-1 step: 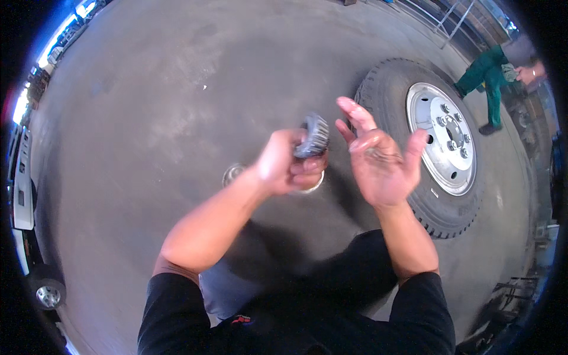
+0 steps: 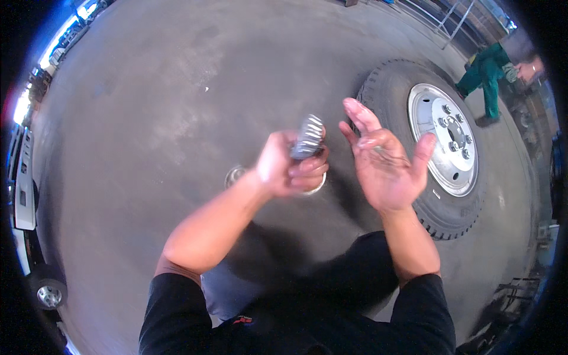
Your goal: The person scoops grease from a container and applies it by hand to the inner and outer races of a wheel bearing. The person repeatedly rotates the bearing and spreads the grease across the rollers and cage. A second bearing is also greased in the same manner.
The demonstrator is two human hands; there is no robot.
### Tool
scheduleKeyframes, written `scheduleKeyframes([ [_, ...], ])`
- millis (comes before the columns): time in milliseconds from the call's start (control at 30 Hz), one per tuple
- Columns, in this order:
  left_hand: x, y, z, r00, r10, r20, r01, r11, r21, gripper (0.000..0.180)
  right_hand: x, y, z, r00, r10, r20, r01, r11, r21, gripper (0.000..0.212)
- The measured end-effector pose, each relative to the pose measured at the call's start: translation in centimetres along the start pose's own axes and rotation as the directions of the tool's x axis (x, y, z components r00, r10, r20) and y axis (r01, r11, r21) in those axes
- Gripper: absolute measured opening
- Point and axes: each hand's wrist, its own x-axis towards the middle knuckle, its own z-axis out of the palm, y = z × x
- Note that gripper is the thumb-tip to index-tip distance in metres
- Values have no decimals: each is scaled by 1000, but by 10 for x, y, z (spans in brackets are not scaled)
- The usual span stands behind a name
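Note:
My left hand [image 2: 287, 168] is closed around a dark metal roller bearing [image 2: 308, 137], whose shiny slanted rollers face up and to the right. To the right of it my right hand [image 2: 387, 168] is raised with the palm up, fingers apart and nothing in it. Its fingertips and palm look smeared with something glossy. On the floor beneath my left wrist lies a small round metal part [image 2: 235, 176]. A pale curved rim [image 2: 322, 182] shows just below my left fingers; the rest of it is hidden by the hand.
A large truck wheel with a black tyre [image 2: 384, 89] and silver rim lies on the concrete floor [image 2: 148, 130] at the right. Beyond it is a person in green trousers [image 2: 490, 74] holding a cloth. A white vehicle [image 2: 23, 189] stands at the far left, a metal frame [image 2: 455, 23] at the far right.
The bearing has turned in my left hand, showing its rollers more side-on. My right hand has shifted slightly to the right. The person in green trousers has moved a leg.

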Motion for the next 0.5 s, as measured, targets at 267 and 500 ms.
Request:
scheduleKeyframes([
  [267, 3, 1, 6, 872, -135, 470, 185, 981, -61, 21, -10, -11, -2, 1000, 5, -30, -7, 998, -60, 87],
  [500, 6, 4, 6, 857, -177, 484, 199, 980, 7, 22, -9, 6, -6, 998, -25, -53, 17, 989, -144, 77],
])
